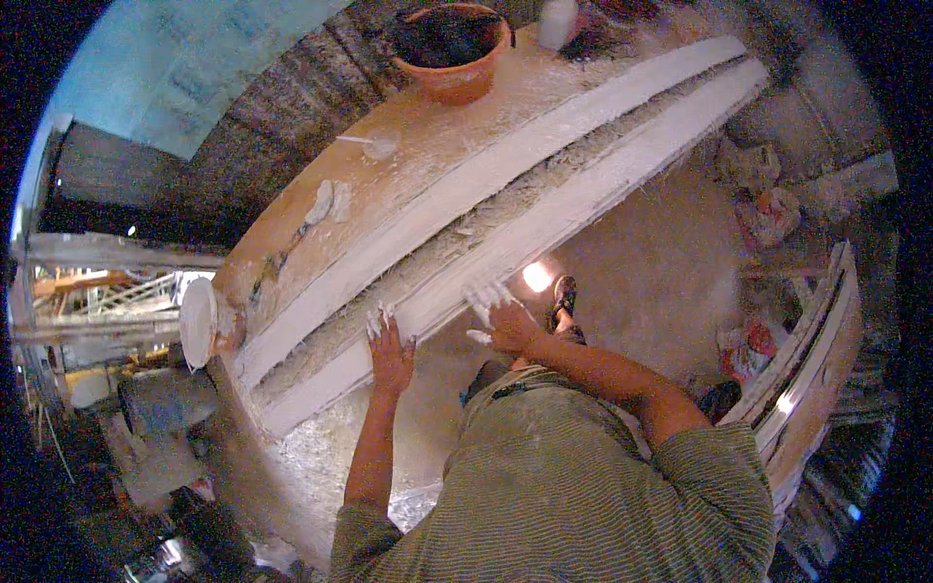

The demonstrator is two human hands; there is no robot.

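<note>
The plaster cornice moulding [505, 209] was laid out long and diagonal across the wooden workbench [428, 146], running from the bench's near-left end up toward its far-right corner. It had two pale white ribs with a rougher, fibrous channel between them, and the near rib sat right along the bench's front edge.

My left hand [391, 352] was flat on that near rib toward the left end, fingers spread and relaxed, not gripping anything, fingertips caked in white plaster. My right hand [503, 319] was on the same rib just beside it, a bit farther right, also open with fingers fanned out and pressed on the surface, white all over the tips. Neither hand held a tool.

An orange bucket [453, 49] with dark stuff inside stood at the far edge of the bench, well apart from my hands. A few plaster blobs [328, 201] were smeared on the bare wood behind the moulding. A round white disc [197, 323] stuck out at the bench's left end. Another long moulding [812, 364] leaned off to my right, over a dusty floor [651, 262].
</note>
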